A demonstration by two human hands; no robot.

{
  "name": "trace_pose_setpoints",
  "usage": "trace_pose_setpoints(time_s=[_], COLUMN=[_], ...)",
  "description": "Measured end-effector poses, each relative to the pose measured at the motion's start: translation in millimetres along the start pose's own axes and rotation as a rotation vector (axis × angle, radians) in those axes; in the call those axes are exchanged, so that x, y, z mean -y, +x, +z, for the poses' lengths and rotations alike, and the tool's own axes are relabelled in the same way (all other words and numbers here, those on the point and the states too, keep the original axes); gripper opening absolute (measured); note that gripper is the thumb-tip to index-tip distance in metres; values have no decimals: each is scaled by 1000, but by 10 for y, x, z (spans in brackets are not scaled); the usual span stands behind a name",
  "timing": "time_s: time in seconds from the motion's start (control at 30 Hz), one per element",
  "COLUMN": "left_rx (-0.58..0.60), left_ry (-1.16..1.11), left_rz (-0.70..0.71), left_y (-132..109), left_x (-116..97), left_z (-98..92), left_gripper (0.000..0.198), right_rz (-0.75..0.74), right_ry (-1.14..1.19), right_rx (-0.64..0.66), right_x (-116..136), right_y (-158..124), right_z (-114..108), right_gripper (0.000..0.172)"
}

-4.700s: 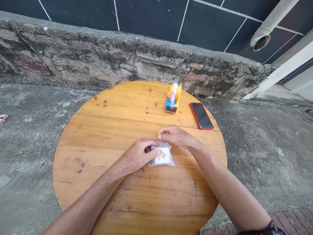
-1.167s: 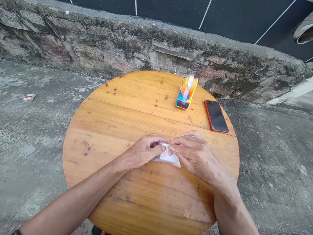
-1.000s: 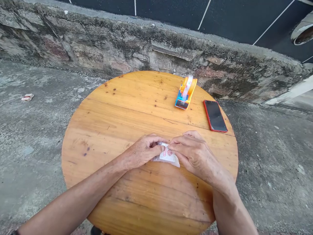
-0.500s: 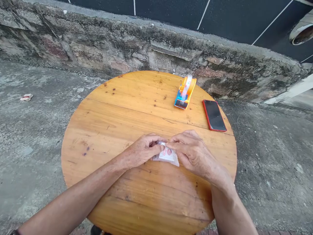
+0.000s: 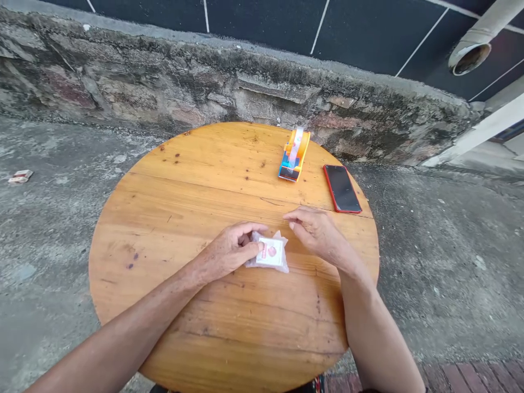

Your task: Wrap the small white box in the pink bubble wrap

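A small white box with a red print point(image 5: 273, 250) lies on the round wooden table, in a piece of translucent plastic wrapping point(image 5: 282, 266) whose edges stick out around it. My left hand point(image 5: 229, 248) grips it from the left, thumb on top of the box and fingers along its far side. To the right of the box, and apart from it, my right hand point(image 5: 317, 234) hovers over the wood. Its fingers reach leftward with a gap to the thumb, and I see nothing between them.
Toward the back of the wooden table point(image 5: 196, 180) stands a yellow and blue tape dispenser point(image 5: 295, 155) with a roll of tape. A phone in a red case point(image 5: 343, 188) lies near the right edge. Behind runs a low stone wall point(image 5: 184, 82); a pipe point(image 5: 470, 54) juts out above it.
My right hand has come away from the box to the right and let go of the wrapping. More of the box's top shows. The left hand keeps its hold; the view has shifted slightly.
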State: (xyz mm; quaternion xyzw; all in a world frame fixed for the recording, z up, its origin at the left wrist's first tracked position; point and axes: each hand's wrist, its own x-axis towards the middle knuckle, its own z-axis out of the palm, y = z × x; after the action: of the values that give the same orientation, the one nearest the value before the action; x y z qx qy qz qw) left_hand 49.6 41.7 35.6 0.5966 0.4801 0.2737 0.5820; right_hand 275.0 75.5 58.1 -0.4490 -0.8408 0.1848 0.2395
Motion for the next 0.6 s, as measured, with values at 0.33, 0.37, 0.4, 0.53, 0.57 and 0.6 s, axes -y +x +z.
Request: trace_pose_setpoints(time_s=[0.33, 0.37, 0.4, 0.53, 0.57, 0.6], left_rx=[57, 63, 66, 73, 75, 77], left_ry=[-52, -41, -27, 11, 5, -7], left_rz=[-11, -6, 2, 11, 2, -10], left_y=[-15, -10, -5, 14, 16, 16], left_x=[-2, 20, 41, 82, 81, 79], left_z=[-65, -72, -78, -80, -77, -73], left_gripper=[51, 51, 50, 44, 43, 43], right_rz=[109, 103, 93, 44, 34, 27], right_ry=[223, 254, 285, 415, 447, 476], right_rx=[210, 238, 263, 384, 413, 438], right_x=[-94, -104, -115, -171, -181, -187], right_y=[-11, -10, -8, -4, -5, -8], right_z=[19, 27, 33, 6, -13, -34], right_gripper=[33, 34, 34, 34, 35, 35])
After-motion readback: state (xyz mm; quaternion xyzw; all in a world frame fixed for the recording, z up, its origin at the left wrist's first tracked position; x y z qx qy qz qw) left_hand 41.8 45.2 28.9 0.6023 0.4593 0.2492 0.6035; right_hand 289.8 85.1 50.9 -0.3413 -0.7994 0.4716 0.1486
